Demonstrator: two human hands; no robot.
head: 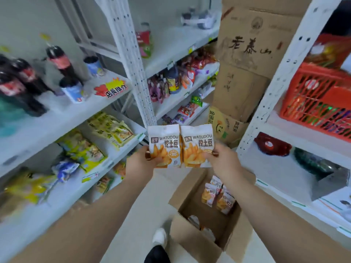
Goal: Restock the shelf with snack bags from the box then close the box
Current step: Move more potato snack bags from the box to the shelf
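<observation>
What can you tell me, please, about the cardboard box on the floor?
The cardboard box is plain brown card, standing open on the pale floor with its flaps folded outward. It looks mostly emptied: a few orange-and-white snack bags stand at its far end, another lies near its front, bare bottom between. The left hand and right hand are above it, not touching.

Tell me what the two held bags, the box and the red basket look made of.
Left bag and right bag: likely plastic film, glossy, printed, sealed top edges. Box: brown cardboard, matte, folded flaps. Basket: seemingly rigid moulded plastic, open lattice walls.
</observation>
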